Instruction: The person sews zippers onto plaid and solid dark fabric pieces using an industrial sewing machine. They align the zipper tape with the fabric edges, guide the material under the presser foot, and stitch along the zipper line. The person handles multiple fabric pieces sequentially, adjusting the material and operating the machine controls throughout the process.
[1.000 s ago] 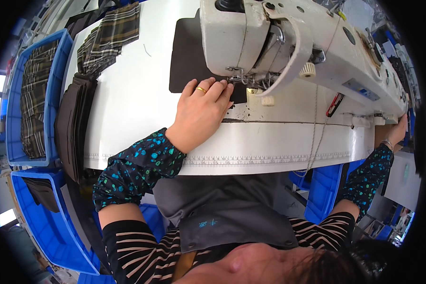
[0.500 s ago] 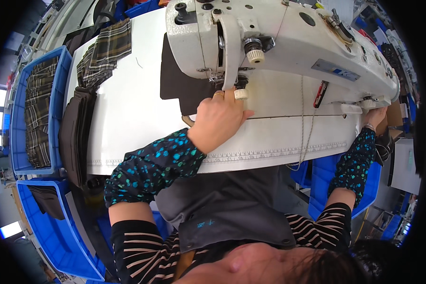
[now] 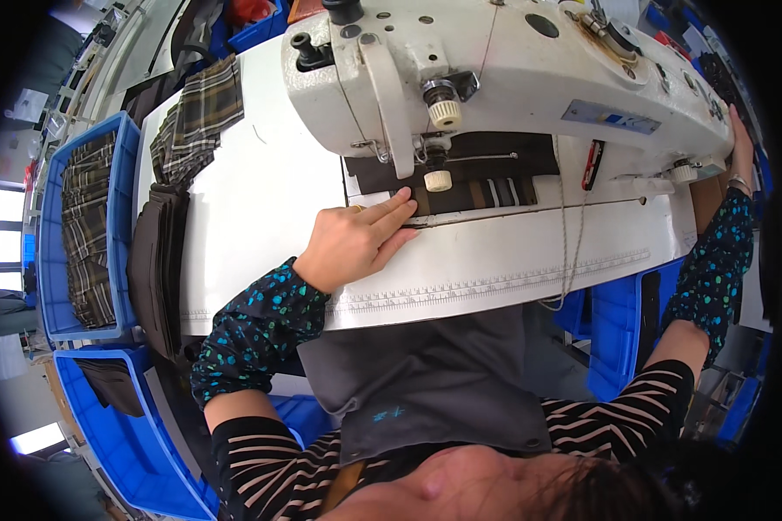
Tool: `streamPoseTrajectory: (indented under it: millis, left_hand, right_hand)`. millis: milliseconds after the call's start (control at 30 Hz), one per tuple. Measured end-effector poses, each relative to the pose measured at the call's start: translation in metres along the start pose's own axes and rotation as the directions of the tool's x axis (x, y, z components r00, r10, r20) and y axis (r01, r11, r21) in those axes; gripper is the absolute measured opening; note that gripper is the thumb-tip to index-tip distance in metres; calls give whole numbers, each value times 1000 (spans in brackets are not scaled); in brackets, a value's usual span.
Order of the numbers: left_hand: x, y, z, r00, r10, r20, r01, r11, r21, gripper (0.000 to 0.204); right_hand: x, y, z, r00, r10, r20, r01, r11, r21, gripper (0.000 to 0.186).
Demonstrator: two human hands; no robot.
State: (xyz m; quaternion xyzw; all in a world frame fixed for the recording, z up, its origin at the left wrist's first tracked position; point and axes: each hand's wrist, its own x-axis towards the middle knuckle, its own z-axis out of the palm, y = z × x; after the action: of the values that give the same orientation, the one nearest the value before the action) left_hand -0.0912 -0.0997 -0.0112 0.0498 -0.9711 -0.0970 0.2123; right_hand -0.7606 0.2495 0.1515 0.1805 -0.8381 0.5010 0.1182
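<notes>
My left hand (image 3: 347,247) lies open and flat on the worktable (image 3: 278,286), fingertips on fabric just left of the presser-foot area of the white sewing machine (image 3: 521,87). Beside the fingertips, a dark brown piece (image 3: 495,165) lies beneath the machine head, with a striped brown strip (image 3: 478,198) along its nearer edge. The needle is hidden behind the machine's fittings. At the far right, my right hand (image 3: 740,143) is closed on the handwheel end of the machine, its fingers partly hidden.
A blue bin of plaid cloth (image 3: 87,226) stands at left, beside stacked dark pieces (image 3: 152,260) and plaid pieces (image 3: 195,113). Another blue bin (image 3: 139,460) sits lower left. A red-handled tool (image 3: 593,165) and a cord (image 3: 566,278) are by the machine.
My left hand has moved left and down since a half second ago. The dark piece now reaches further right, showing the striped strip. My right hand has moved upward along the machine's end.
</notes>
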Motion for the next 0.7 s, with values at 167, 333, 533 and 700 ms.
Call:
streamPoseTrajectory:
  millis: [167,333,533,700]
  left_hand:
    - [1,4,3,999,46,-18,-44,991,124,30]
    - [21,5,12,957,230,-176,-192,959,209,33]
    - [58,34,34,995,92,-30,-67,876,478,42]
    - [67,45,39,984,-105,141,3,814,581,51]
  right_hand:
    - [-106,77,41,971,-34,-237,113,938,328,58]
    - [-111,100,21,978,79,-192,-16,951,310,67]
    - [-63,42,24,942,-176,-286,246,941,233,58]
    - [-101,115,42,929,-138,-343,241,930,277,54]
